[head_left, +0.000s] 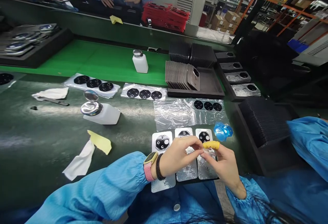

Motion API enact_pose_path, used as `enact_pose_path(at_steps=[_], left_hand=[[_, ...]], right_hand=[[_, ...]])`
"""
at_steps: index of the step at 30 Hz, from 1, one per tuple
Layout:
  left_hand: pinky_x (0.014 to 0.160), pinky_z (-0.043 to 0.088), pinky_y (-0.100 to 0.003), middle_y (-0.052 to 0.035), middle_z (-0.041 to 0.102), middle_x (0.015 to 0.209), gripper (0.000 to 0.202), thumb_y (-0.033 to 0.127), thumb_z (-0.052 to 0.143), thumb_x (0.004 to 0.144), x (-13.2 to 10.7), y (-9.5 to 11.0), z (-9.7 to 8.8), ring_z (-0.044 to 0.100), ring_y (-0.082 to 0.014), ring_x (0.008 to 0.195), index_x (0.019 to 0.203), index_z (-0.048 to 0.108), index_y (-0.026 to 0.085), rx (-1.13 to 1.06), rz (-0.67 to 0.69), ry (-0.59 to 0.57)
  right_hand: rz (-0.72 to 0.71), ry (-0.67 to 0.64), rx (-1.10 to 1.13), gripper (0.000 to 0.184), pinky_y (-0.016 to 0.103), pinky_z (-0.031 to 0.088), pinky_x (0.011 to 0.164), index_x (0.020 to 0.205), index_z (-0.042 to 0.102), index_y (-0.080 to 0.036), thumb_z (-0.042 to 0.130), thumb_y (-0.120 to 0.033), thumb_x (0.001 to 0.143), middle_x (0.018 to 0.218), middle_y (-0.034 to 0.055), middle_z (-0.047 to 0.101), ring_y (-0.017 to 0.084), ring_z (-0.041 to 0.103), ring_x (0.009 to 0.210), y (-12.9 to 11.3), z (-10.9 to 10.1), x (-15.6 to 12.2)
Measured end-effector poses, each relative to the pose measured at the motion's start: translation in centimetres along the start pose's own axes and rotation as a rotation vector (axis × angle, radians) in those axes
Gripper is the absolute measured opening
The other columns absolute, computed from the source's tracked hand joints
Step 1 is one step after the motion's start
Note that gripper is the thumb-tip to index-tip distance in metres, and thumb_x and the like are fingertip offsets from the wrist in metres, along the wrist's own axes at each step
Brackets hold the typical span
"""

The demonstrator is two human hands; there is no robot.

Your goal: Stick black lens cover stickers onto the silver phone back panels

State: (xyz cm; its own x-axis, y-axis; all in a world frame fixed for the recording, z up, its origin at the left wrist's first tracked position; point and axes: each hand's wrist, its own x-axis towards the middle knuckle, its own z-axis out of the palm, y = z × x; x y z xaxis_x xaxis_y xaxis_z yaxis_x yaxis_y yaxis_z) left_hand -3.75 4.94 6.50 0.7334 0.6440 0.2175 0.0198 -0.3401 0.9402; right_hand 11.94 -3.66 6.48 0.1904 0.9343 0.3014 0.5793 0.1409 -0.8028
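My left hand and my right hand meet over three silvery phone back covers lying side by side on a dark tray at the table's near edge. The fingertips of both hands pinch together just above the middle and right covers. What they pinch is too small to make out. A yellow finger cot covers my right index finger. A watch with a pink strap and dark bead bracelets sit on my left wrist. A crumpled blue film lies just beyond my right hand.
Clear plastic sheets carrying black round camera rings lie ahead, and more ring sheets sit to the left. A tipped white dispenser bottle, an upright bottle, cloths, stacked covers and black trays surround me. Another person stands across the green belt.
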Motion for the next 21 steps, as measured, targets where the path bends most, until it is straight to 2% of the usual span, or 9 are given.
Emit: enact_pose_path(at_steps=[2,6,10,12,14,18,21], left_hand=[[0.069,0.052,-0.024,-0.0006,0.068,0.077,0.015,0.027,0.054,0.088,0.0,0.1,-0.1,0.063,-0.0139,0.07,0.079,0.062,0.018,-0.011,-0.011,0.003],[0.069,0.052,-0.023,0.0,0.068,0.075,0.015,0.025,0.054,0.088,0.1,0.1,-0.2,0.064,-0.0133,0.07,0.078,0.061,0.017,-0.034,-0.007,-0.026],[0.07,0.052,-0.025,-0.0004,0.067,0.079,0.013,0.025,0.049,0.091,0.0,-0.2,-0.4,0.064,-0.0141,0.073,0.094,0.059,0.018,0.034,0.015,0.01],[0.071,0.052,-0.027,-0.0026,0.066,0.083,0.018,0.024,0.043,0.093,-0.4,-0.5,-0.4,0.063,-0.0152,0.076,0.103,0.057,0.017,0.141,0.099,0.049],[0.07,0.051,-0.028,-0.0054,0.065,0.084,0.022,0.02,0.038,0.094,-0.9,-1.1,0.0,0.061,-0.0165,0.076,0.105,0.056,0.015,0.282,0.25,0.034],[0.067,0.049,-0.03,-0.0075,0.064,0.078,0.021,0.012,0.038,0.091,-2.1,-2.5,1.8,0.059,-0.0189,0.072,0.098,0.058,0.012,0.584,0.539,-0.189],[0.079,0.049,-0.033,-0.0107,0.067,0.089,0.022,0.01,0.043,0.089,-2.6,-3.1,3.6,0.063,-0.0218,0.086,0.104,0.058,0.008,0.729,0.604,-0.277]], right_hand=[[0.016,0.0,0.003,0.005,0.025,0.056,0.06,0.077,0.069,-0.024,0.068,-0.028,0.08,0.07,0.0,0.073,0.016,0.068,0.061,-0.2,0.1,0.1],[-0.03,-0.029,0.004,0.008,0.024,0.055,0.057,0.073,0.069,-0.024,0.065,-0.022,0.08,0.069,-0.0011,0.072,0.015,0.067,0.06,-0.8,-0.2,0.5],[-0.011,-0.061,-0.015,0.01,0.025,0.055,0.058,0.072,0.068,-0.024,0.063,-0.022,0.079,0.068,-0.0006,0.071,0.015,0.065,0.059,-1.0,-0.6,1.0],[0.034,-0.063,-0.009,0.011,0.025,0.054,0.059,0.069,0.067,-0.023,0.063,-0.026,0.079,0.067,0.0001,0.071,0.015,0.065,0.059,-0.8,-0.7,1.1],[0.092,-0.073,-0.008,0.014,0.026,0.055,0.06,0.069,0.067,-0.022,0.062,-0.031,0.08,0.067,0.0012,0.071,0.016,0.066,0.061,-0.2,-0.9,1.2],[0.159,-0.032,-0.106,0.017,0.028,0.056,0.062,0.075,0.069,-0.022,0.061,-0.036,0.081,0.072,0.0027,0.073,0.019,0.069,0.066,1.8,-1.3,0.8],[0.034,0.012,-0.279,0.014,0.029,0.056,0.064,0.077,0.068,-0.023,0.058,-0.029,0.084,0.074,0.0024,0.073,0.018,0.068,0.066,3.3,-1.5,0.3]])
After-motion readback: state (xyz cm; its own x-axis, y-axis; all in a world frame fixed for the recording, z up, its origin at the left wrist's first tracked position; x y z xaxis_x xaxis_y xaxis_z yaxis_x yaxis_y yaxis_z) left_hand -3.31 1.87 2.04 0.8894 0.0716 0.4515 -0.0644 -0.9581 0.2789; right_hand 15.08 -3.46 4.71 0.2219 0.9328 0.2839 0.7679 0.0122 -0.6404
